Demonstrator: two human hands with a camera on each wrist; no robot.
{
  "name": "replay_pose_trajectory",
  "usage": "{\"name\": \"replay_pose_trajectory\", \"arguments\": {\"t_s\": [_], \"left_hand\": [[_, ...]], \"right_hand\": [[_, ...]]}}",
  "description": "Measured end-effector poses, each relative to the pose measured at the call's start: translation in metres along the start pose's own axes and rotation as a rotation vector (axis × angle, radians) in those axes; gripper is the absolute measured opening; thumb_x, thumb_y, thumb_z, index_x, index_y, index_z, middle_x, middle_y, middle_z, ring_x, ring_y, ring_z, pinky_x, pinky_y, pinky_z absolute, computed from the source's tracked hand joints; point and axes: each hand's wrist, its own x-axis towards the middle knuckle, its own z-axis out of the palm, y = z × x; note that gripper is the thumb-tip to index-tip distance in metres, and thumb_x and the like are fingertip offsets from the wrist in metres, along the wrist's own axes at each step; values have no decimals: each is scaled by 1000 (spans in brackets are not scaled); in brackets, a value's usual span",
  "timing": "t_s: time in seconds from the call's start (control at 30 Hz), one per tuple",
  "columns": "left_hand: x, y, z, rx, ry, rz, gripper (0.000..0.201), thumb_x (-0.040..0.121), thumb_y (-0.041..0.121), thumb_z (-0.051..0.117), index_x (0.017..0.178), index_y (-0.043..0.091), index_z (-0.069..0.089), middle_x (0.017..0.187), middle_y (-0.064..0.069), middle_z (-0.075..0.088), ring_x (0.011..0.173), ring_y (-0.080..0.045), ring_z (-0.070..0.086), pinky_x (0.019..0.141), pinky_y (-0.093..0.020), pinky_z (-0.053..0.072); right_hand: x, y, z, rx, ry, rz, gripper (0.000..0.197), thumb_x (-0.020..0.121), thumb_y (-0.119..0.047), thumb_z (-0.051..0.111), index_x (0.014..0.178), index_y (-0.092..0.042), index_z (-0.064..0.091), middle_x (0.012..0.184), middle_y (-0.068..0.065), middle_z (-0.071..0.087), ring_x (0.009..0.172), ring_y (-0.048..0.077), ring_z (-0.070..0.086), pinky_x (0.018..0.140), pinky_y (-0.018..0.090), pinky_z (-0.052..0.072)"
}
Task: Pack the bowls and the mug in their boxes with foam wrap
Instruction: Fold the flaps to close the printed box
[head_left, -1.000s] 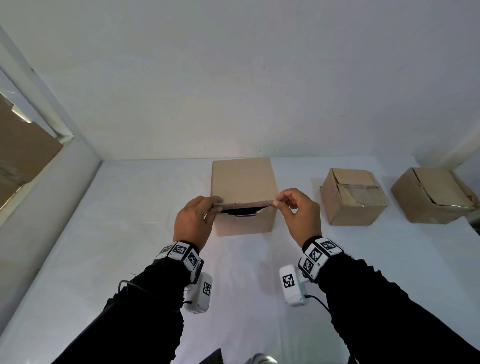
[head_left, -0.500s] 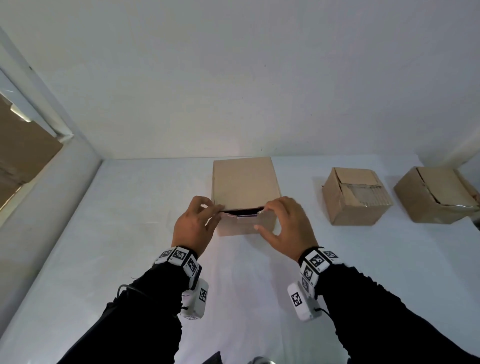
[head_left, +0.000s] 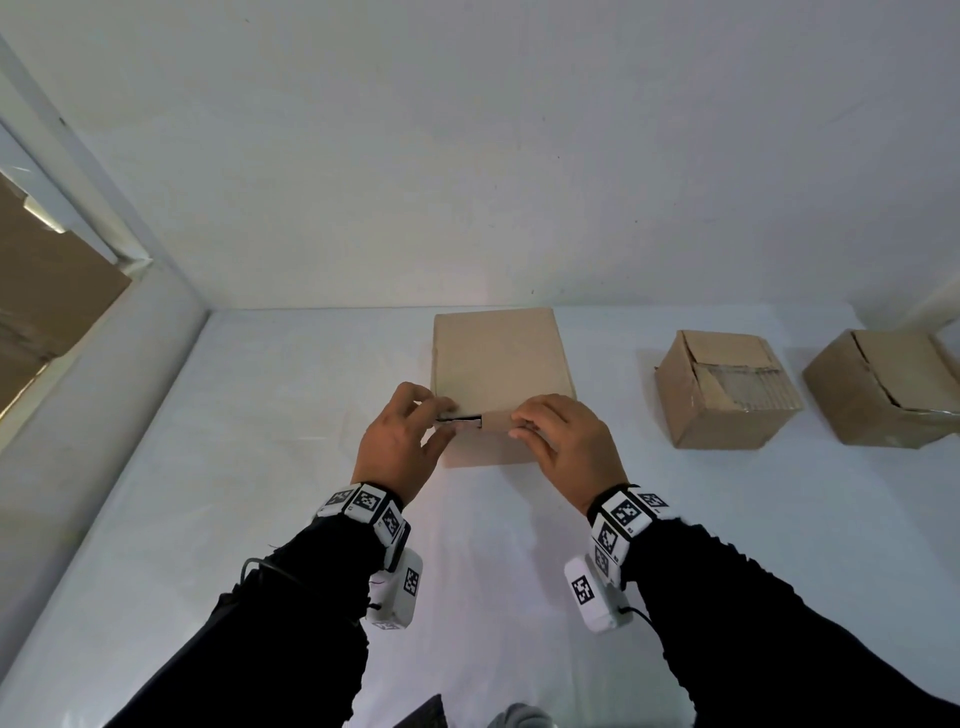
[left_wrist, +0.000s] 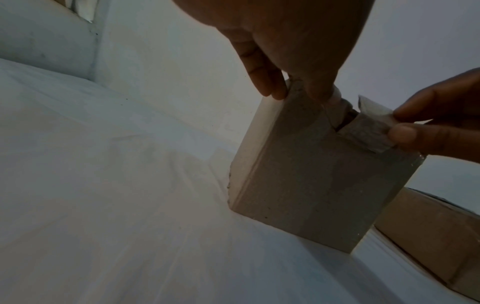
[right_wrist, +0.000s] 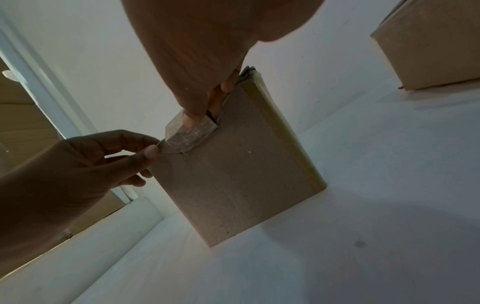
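Cardboard tab (left_wrist: 363, 135) pinched between right hand (head_left: 569, 447) thumb and fingers, at the near top edge of the box (head_left: 498, 364). Left hand (head_left: 400, 441) gripping the box's near left corner, thumb on the front face, fingers over the lid edge. Narrow dark gap (head_left: 460, 417) showing between the hands, under the lid. Box standing on the white table (head_left: 291, 467), mid-scene, toward the far wall. Two more boxes to the right: second box (head_left: 724, 389), then third box (head_left: 883, 389), both closed. Bowls and mug out of sight.

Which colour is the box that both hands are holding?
Plain brown box, clearest in the head view.
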Motion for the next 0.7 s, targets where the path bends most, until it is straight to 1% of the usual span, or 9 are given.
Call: {"name": "replay_pose_trajectory", "arguments": {"t_s": [0.1, 0.17, 0.37, 0.5, 0.6, 0.7], "left_hand": [[1, -1, 0, -21, 5, 1, 16, 85, 27, 71, 100, 21, 68, 98, 4, 50, 67, -3, 48, 56, -33, 54], [2, -2, 0, -19, 4, 2, 17, 84, 23, 73, 100, 21, 68, 98, 3, 50, 67, -3, 47, 56, -33, 54], [2, -2, -2, -28, -8, 11, 18, 84, 23, 72, 102, 20, 68, 98, 4, 50, 67, -3, 47, 58, -32, 53], [3, -3, -2, -47, -18, -4, 17, 85, 24, 72, 101, 21, 69, 98, 4, 50, 67, -4, 48, 59, -31, 53], [4, -2, -2, -55, -15, -4, 17, 84, 21, 73, 100, 19, 70, 97, 2, 50, 66, -5, 48, 60, -30, 52], [5, -2, -2, -55, -22, -1, 16, 83, 22, 73, 99, 20, 69, 97, 3, 50, 65, -5, 48, 59, -29, 52]], "right_hand": [[-4, 2, 2, -34, -1, -49, 8, 90, -19, 69, 93, -11, 71, 91, -1, 66, 82, 20, 56, 74, 29, 49], [-9, 5, 4, -28, -14, -47, 9, 90, -20, 69, 93, -12, 71, 91, -2, 67, 82, 21, 55, 74, 30, 49], [-8, 8, 7, -21, -22, -36, 10, 91, -22, 68, 94, -14, 72, 91, -3, 68, 82, 20, 57, 72, 32, 50], [-6, 8, 6, -133, -19, -57, 11, 92, -29, 66, 94, -19, 71, 90, -6, 67, 82, 20, 55, 70, 35, 46], [-5, 6, 4, -204, 3, -42, 13, 92, -33, 66, 95, -21, 70, 88, -4, 62, 79, 21, 51, 69, 34, 41], [-1, 7, 5, -205, 25, -7, 12, 92, -31, 65, 97, -22, 71, 86, -3, 61, 78, 21, 51, 68, 36, 41]]}}
